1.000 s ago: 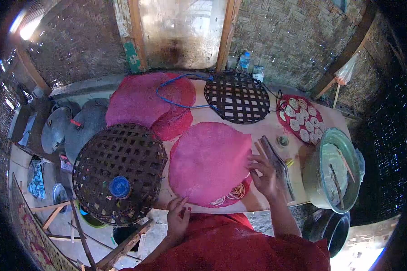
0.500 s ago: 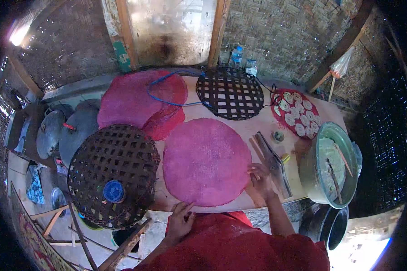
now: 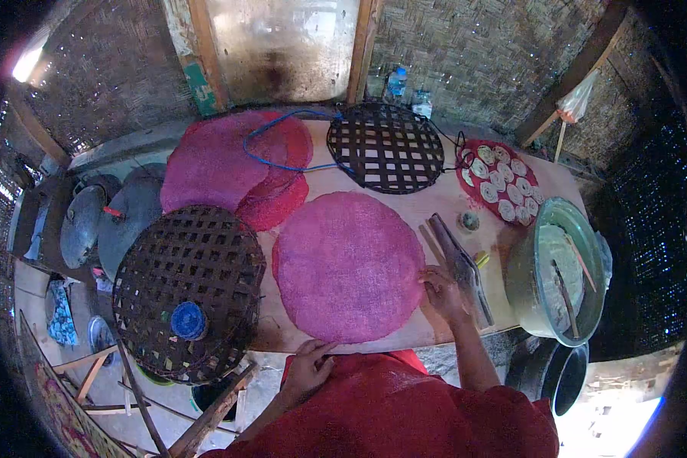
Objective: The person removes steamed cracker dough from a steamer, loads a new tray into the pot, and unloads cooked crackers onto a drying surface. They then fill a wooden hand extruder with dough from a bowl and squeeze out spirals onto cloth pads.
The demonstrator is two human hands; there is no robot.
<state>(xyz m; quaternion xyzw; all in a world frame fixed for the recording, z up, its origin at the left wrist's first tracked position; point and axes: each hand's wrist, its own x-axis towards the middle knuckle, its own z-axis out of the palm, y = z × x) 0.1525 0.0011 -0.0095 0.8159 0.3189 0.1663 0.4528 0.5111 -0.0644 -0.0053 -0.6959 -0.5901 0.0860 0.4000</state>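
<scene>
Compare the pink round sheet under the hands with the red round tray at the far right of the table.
The pink round sheet is larger than the red round tray. The sheet lies bare, a flat magenta disc; the tray is darker red and carries rows of small white pieces. The right hand and left hand rest at the sheet's edge; no hand is near the tray. Both are round and lie flat on the table.

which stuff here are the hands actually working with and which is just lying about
In hand:
- pink round mat, flat on the table
- right hand at the mat's right edge
- left hand at its near edge

Lying about:
- woven lattice tray
- second lattice tray
- green basin
- red tray of white discs
- blue cord
</scene>
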